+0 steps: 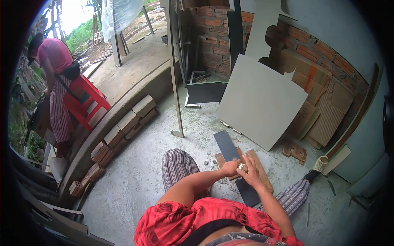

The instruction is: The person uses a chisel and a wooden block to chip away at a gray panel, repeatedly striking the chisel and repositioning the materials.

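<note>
Both hands meet over a long dark grey strip of board (225,143) lying on the floor in front of me. My left hand (230,168) is closed at the strip, against a small pale round-ended thing (243,167). My right hand (252,176) has its thumb and fingers around that thing, its fingers fairly straight; the rest of it is hidden, so I cannot tell its kind. Brown wooden boards (261,166) lie under and beside the strip. The strip's near end (247,192) shows below my hands, between my bent legs.
A large pale panel (262,100) leans by cardboard (328,110) at the brick wall. An upright post (174,82) stands ahead. Bricks (115,136) line the raised ledge on the left. Beyond it, a person in pink (55,53) bends beside a red plastic stool (88,100).
</note>
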The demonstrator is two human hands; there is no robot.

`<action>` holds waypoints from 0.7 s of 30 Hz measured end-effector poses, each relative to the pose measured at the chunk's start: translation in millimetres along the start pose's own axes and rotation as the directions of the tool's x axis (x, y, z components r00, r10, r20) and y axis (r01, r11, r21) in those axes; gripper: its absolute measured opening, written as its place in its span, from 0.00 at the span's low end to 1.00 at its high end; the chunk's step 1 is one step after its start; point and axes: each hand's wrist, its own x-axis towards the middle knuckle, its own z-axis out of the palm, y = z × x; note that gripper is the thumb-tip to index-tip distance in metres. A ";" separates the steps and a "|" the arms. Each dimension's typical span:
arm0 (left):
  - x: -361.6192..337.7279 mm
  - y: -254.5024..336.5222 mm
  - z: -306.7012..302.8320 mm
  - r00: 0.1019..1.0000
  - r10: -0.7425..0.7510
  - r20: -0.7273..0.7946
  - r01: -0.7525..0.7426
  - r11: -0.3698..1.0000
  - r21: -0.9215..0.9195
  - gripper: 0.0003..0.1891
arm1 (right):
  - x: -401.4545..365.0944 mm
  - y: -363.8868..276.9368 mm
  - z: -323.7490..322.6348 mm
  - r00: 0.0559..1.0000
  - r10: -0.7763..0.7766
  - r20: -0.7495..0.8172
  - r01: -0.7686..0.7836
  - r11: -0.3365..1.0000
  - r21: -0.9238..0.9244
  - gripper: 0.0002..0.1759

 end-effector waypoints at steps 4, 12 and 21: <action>-6.4 2.8 -3.8 0.999 0.036 -0.003 -0.036 0.998 0.056 0.26 | -1.0 14.8 21.2 0.993 -0.114 0.014 0.115 0.989 -0.092 0.25; -148.0 141.9 -242.4 0.891 0.393 -0.227 -0.453 0.802 -0.390 0.19 | 1.3 17.9 15.5 0.993 -0.116 -0.016 0.110 0.973 -0.204 0.11; -267.0 253.5 -286.4 -0.905 0.311 -0.292 -0.410 -0.445 0.796 0.21 | -4.4 9.9 34.8 0.977 -0.210 0.046 0.214 0.928 -0.305 0.10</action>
